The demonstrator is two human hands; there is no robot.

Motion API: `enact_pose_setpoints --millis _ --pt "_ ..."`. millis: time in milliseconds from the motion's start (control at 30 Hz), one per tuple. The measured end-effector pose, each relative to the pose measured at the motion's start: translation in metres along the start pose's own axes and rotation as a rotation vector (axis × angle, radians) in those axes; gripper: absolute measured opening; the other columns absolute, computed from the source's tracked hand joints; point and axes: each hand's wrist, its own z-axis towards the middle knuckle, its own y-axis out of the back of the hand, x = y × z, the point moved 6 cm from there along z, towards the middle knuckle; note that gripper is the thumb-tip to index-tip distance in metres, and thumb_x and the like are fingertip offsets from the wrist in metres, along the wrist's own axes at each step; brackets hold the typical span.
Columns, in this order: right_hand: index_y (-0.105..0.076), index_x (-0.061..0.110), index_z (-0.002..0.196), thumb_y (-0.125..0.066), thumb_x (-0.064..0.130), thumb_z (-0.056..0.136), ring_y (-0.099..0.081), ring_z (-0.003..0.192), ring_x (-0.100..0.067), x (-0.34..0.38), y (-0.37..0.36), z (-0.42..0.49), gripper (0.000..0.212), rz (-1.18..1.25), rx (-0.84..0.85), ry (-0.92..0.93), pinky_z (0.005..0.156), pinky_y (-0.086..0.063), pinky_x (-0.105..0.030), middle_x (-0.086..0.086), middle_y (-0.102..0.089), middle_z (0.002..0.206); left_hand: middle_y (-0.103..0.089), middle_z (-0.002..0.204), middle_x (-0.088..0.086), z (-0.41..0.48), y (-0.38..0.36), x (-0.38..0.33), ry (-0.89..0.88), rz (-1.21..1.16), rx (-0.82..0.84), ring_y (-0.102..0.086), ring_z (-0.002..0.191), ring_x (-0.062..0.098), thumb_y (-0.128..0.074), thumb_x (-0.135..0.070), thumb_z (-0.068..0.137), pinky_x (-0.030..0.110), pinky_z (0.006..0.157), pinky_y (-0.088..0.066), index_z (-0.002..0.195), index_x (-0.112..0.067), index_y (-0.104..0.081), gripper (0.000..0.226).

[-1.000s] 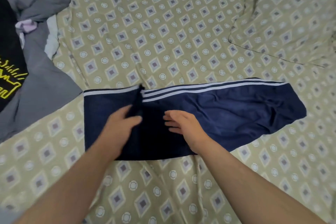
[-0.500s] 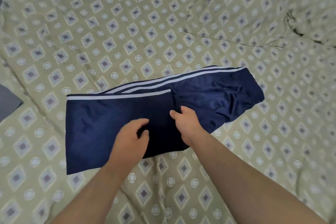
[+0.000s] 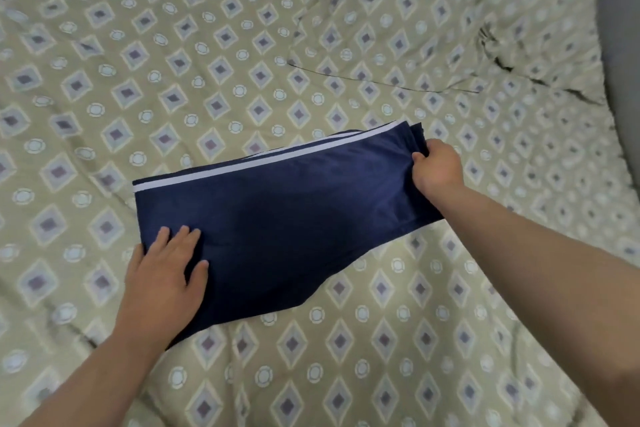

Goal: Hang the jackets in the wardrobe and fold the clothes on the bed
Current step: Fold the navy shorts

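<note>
On the patterned bedsheet (image 3: 207,45), the left hand (image 3: 166,274) presses flat on smooth folded navy track pants (image 3: 277,218) while the right hand (image 3: 438,168) grips their end.

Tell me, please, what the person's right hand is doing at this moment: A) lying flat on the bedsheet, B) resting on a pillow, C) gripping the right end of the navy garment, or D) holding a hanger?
C: the right hand grips the right end of the folded navy garment, while the left hand lies flat on its near left corner.
</note>
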Motion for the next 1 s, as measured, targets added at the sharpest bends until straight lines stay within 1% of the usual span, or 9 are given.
enact_pose_setpoints --millis 133,233,333,400,467,600,800,900,1000 --pt "-0.052 0.012 0.088 -0.049 0.022 0.098 -0.050 0.075 -0.023 -0.018 0.008 0.022 0.015 -0.029 -0.063 -0.037 0.070 -0.035 -0.033 0.004 -0.052 0.076 -0.051 0.138 0.021 0.007 -0.001 0.007 0.142 -0.216 -0.103 -0.040 0.134 0.037 -0.066 -0.014 0.089 0.049 0.111 -0.031 0.131 -0.003 -0.056 0.044" --pt "-0.055 0.016 0.103 -0.056 0.040 0.093 -0.056 0.087 -0.025 -0.032 -0.007 0.019 0.026 0.049 0.089 -0.122 0.077 -0.042 -0.036 0.000 -0.060 0.095 -0.065 0.094 0.011 0.012 0.006 0.029 0.372 -0.415 -0.206 -0.059 0.091 0.033 -0.070 -0.028 0.082 0.045 0.075 -0.046 0.095 -0.012 -0.059 0.023" --pt "-0.060 0.020 0.110 -0.068 0.047 0.082 -0.065 0.088 -0.021 -0.039 -0.017 0.009 0.041 0.261 0.244 -0.226 0.074 -0.050 -0.033 0.003 -0.068 0.099 -0.067 0.085 0.005 0.018 0.004 0.052 0.729 -0.738 -0.137 -0.063 0.078 0.029 -0.063 -0.050 0.079 0.041 0.069 -0.048 0.087 -0.015 -0.062 0.036" --pt "-0.062 0.019 0.108 -0.075 0.038 0.079 -0.071 0.084 -0.023 -0.042 -0.017 0.006 0.037 0.391 0.339 -0.308 0.066 -0.053 -0.031 -0.002 -0.073 0.098 -0.072 0.088 0.005 0.024 -0.005 0.057 0.791 -0.928 -0.017 -0.066 0.076 0.025 -0.066 -0.039 0.085 0.038 0.068 -0.051 0.087 -0.016 -0.066 0.023" --pt "-0.065 0.016 0.109 -0.078 0.028 0.079 -0.075 0.082 -0.026 -0.041 -0.015 0.000 0.036 0.495 0.452 -0.384 0.065 -0.057 -0.032 -0.005 -0.077 0.096 -0.075 0.090 0.005 0.032 -0.007 0.062 0.759 -0.972 0.067 -0.070 0.081 0.027 -0.064 -0.026 0.091 0.040 0.070 -0.054 0.090 -0.018 -0.068 0.010" --pt "-0.067 0.009 0.112 -0.074 0.017 0.084 -0.075 0.084 -0.027 -0.032 -0.027 -0.032 0.029 0.588 0.645 -0.419 0.059 -0.059 -0.033 -0.010 -0.077 0.099 -0.073 0.096 0.011 0.052 0.026 0.103 0.693 -0.844 -0.074 -0.069 0.086 0.034 -0.058 -0.035 0.086 0.052 0.082 -0.056 0.089 -0.022 -0.068 0.016" --pt "-0.063 0.020 0.115 -0.070 0.016 0.087 -0.074 0.091 -0.026 -0.012 -0.072 -0.084 0.029 0.677 0.566 -0.357 0.080 -0.060 -0.043 -0.005 -0.076 0.104 -0.067 0.106 0.020 0.091 0.082 0.140 0.505 -0.276 -0.208 -0.061 0.101 0.042 -0.052 -0.043 0.081 0.053 0.095 -0.049 0.113 -0.015 -0.062 0.043" --pt "-0.058 0.022 0.115 -0.070 0.023 0.087 -0.072 0.093 -0.026 -0.014 -0.078 -0.092 0.031 0.665 0.469 -0.357 0.081 -0.059 -0.043 -0.004 -0.073 0.107 -0.056 0.120 0.023 0.094 0.095 0.073 0.113 -0.094 -0.331 -0.049 0.114 0.040 -0.054 -0.037 0.082 0.049 0.098 -0.043 0.125 -0.010 -0.051 0.050" --pt "-0.055 0.026 0.111 -0.069 0.027 0.087 -0.068 0.094 -0.023 -0.014 -0.071 -0.095 0.029 0.590 0.397 -0.336 0.078 -0.057 -0.040 0.001 -0.068 0.107 -0.032 0.156 0.014 0.075 0.037 -0.035 -0.380 0.072 -0.001 -0.028 0.144 0.033 -0.051 -0.057 0.082 0.046 0.118 -0.023 0.148 -0.015 -0.034 0.081"
